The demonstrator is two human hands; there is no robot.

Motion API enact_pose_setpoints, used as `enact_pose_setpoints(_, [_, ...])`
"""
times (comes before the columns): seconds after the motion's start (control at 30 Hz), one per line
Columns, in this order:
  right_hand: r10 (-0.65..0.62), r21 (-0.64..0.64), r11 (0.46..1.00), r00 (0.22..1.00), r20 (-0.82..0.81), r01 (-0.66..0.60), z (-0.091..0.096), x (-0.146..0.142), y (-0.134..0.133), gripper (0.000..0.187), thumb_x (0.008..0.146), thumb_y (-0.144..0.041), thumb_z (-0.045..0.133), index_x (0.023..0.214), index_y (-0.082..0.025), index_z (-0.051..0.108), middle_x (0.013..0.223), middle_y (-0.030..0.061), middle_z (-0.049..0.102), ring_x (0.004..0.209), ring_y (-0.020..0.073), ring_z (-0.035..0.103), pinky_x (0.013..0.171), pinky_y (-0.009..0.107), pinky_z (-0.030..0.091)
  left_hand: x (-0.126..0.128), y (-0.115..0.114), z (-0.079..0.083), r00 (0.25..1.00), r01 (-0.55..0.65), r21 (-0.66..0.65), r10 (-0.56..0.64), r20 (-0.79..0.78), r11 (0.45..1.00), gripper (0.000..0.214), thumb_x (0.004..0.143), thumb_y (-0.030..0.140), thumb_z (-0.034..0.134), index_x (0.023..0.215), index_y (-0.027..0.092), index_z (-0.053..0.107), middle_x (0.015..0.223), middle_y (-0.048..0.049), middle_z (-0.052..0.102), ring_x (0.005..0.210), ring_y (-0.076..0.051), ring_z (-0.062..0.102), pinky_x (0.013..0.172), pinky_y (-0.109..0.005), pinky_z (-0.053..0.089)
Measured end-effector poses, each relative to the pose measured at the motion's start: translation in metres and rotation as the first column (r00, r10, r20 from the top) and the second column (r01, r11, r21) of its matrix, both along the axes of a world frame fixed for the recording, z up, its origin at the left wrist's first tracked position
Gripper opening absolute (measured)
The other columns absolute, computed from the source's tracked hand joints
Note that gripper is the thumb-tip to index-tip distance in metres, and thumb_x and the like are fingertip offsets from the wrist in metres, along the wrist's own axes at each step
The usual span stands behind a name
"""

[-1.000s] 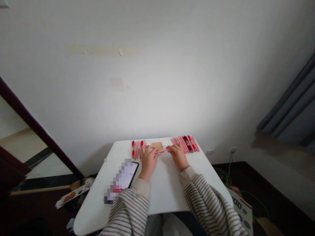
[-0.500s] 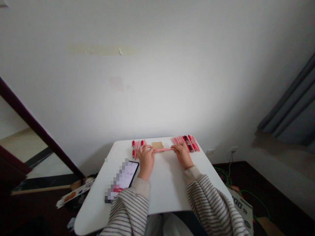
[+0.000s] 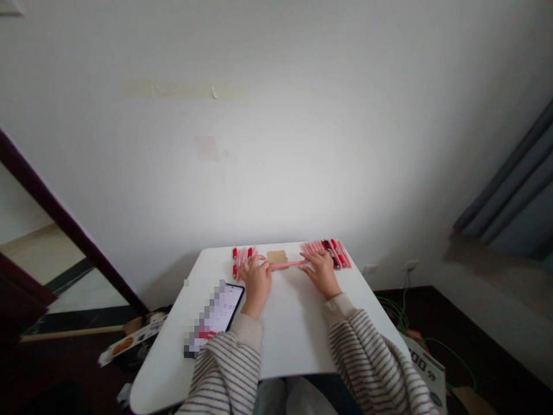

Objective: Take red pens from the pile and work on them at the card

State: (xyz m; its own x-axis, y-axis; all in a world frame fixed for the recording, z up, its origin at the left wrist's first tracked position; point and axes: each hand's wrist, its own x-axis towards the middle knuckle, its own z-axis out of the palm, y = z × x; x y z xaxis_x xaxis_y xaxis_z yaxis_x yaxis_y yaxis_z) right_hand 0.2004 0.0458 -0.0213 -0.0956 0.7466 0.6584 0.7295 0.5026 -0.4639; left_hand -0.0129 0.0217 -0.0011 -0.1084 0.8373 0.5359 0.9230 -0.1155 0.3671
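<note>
A slim pink pen (image 3: pixel 288 264) lies crosswise between my two hands above the white table (image 3: pixel 298 323). My left hand (image 3: pixel 256 282) is closed on its left end. At the other end, my right hand (image 3: pixel 322 274) has thumb and fingertips around the pen, with a small gap showing between thumb and index finger. Beside my left hand lies a short group of pink and red pens (image 3: pixel 242 255). Behind my right hand is a larger row of pink pens (image 3: pixel 343 253), with a few red and black ones among them; my hand partly covers it.
A tan patch (image 3: pixel 276 257) is on the table beyond the held pen. A phone (image 3: pixel 222 311) with a lit screen lies left of my left forearm. The wall (image 3: pixel 276 173) rises just behind the table. Green cables (image 3: pixel 397 311) and a printed box (image 3: pixel 425 366) are on the floor at right.
The thumb of my right hand has moved away from its index finger, loosening around the pen's end. My left hand keeps its place. The view has shifted slightly.
</note>
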Motion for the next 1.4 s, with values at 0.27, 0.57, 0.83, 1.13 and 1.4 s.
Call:
enact_pose_setpoints(0.27, [-0.055,0.006,0.998,0.997,0.062,0.055,-0.003,-0.003,0.001,0.015,0.09,-0.036,0.061,0.09,-0.027,0.073,0.089,0.003,0.07,0.097,0.0229,0.049,0.093,0.039,0.031,0.002,-0.005,0.004,1.0,-0.008,0.016,0.008,-0.004,1.0,0.021,0.086,0.032,0.055,0.08,0.03,0.075,0.117,-0.0027,0.064,0.118,-0.028,0.045,0.109,-0.054,0.023])
enact_pose_setpoints(0.57, [-0.057,0.021,0.998,0.998,-0.023,0.057,0.0,-0.003,0.001,0.016,0.087,-0.036,0.063,0.097,-0.024,0.07,0.099,0.0047,0.068,0.099,0.0236,0.051,0.09,0.037,0.034,0.005,-0.005,0.005,1.0,-0.013,-0.028,0.014,0.021,1.0,0.028,0.087,0.033,0.053,0.068,0.025,0.072,0.117,-0.0023,0.065,0.118,-0.028,0.046,0.109,-0.057,0.023])
enact_pose_setpoints(0.83, [-0.169,-0.01,0.985,0.976,0.138,0.172,0.006,-0.007,-0.007,0.019,0.093,-0.034,0.054,0.089,-0.027,0.071,0.092,0.0038,0.07,0.102,0.0235,0.051,0.105,0.052,0.019,0.002,-0.005,0.004,1.0,-0.018,0.032,0.017,0.005,0.999,0.02,0.085,0.033,0.056,0.08,0.028,0.075,0.121,-0.004,0.062,0.118,-0.029,0.046,0.107,-0.055,0.025])
enact_pose_setpoints(1.13, [-0.112,0.009,0.994,0.989,0.092,0.111,0.005,-0.007,-0.008,0.031,0.087,-0.035,0.063,0.116,-0.026,0.063,0.108,0.0065,0.067,0.108,0.0264,0.048,0.101,0.047,0.028,0.002,-0.003,0.002,0.999,-0.041,0.008,0.041,-0.003,0.999,0.021,0.086,0.035,0.055,0.082,0.029,0.075,0.12,-0.0053,0.062,0.116,-0.029,0.048,0.106,-0.055,0.027])
enact_pose_setpoints(1.4, [-0.129,-0.08,0.987,0.985,0.114,0.139,0.008,-0.009,-0.008,0.014,0.092,-0.031,0.057,0.087,-0.025,0.069,0.091,0.0035,0.07,0.099,0.0236,0.052,0.103,0.052,0.025,0.005,-0.006,0.005,0.998,-0.062,-0.03,0.062,0.006,0.998,0.021,0.085,0.037,0.056,0.084,0.029,0.075,0.12,-0.0061,0.061,0.117,-0.031,0.047,0.102,-0.058,0.029])
